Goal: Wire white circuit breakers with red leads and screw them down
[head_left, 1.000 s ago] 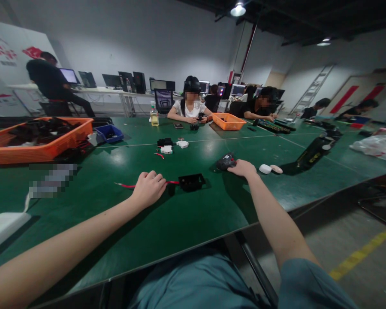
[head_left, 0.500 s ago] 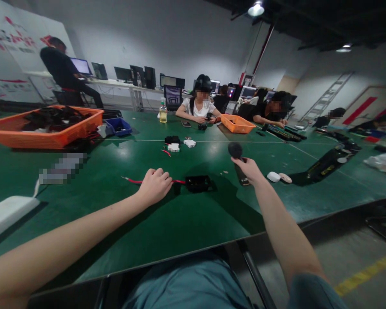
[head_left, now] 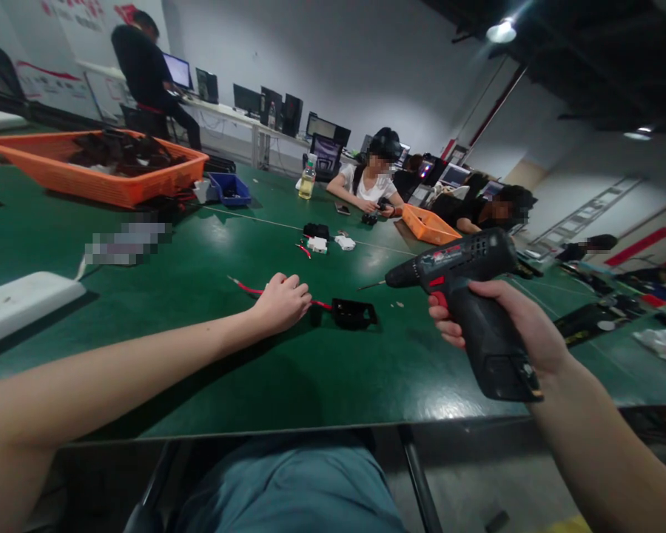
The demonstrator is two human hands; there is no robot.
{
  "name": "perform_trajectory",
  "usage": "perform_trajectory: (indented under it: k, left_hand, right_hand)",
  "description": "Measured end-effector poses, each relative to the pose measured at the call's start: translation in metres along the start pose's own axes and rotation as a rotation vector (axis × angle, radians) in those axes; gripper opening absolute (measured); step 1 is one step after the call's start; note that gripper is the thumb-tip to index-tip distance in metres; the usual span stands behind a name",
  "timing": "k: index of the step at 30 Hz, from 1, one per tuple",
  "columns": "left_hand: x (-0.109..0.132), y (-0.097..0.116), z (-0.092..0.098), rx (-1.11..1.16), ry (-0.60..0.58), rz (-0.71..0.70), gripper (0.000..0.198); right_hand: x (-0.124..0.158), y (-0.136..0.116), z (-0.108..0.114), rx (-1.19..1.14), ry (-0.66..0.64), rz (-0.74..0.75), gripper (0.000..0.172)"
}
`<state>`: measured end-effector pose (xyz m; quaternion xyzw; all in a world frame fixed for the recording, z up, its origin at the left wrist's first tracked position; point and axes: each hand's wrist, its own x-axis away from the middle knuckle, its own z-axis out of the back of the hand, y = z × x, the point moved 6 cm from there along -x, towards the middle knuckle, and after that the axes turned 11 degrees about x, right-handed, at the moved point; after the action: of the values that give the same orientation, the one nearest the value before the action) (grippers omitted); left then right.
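While right grip [head_left: 527, 326] clasps drill [head_left: 458, 263], left grip [head_left: 280, 303] red wire [head_left: 248, 289], orange basket [head_left: 103, 183] of dark parts [head_left: 125, 152], apparently

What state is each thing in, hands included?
Left hand: closed over red wire
Right hand: gripping drill
Drill: raised, bit fitted
Black housing: open side up
Large orange basket: heaped with black parts
Bottle: standing, partly filled
Leftmost monitor: lit
Nearer ceiling lamp: lit

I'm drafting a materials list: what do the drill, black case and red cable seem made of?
Drill: probably dull plastic, from its moulded-looking body; the thin grey bit looks metal.
Black case: likely plastic, thin-walled, faintly glossy.
Red cable: seemingly smooth plastic coating, evenly coloured; its pale end may be metal.
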<state>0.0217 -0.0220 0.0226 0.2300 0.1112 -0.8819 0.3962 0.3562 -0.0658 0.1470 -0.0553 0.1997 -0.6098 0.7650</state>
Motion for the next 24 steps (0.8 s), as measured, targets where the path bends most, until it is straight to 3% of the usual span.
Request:
perform_trajectory:
  k: [4, 9, 14, 24]
  left_hand:
    - [0.000, 0.000, 0.001, 0.020, 0.021, 0.001, 0.024]
    - [0.000, 0.003, 0.003, -0.055, 0.047, -0.030, 0.022]
    - [0.001, 0.005, 0.006, -0.100, 0.064, -0.059, 0.026]
    - [0.000, 0.005, 0.006, -0.101, 0.053, -0.052, 0.026]
  right_hand:
    - [0.002, -0.039, -0.015, -0.490, -0.265, -0.094, 0.047]
    - [0.004, -0.091, -0.020, -0.838, -0.436, -0.321, 0.032]
    - [0.003, -0.105, -0.028, -0.953, -0.488, -0.478, 0.024]
    - [0.001, -0.112, -0.035, -0.903, -0.503, -0.536, 0.025]
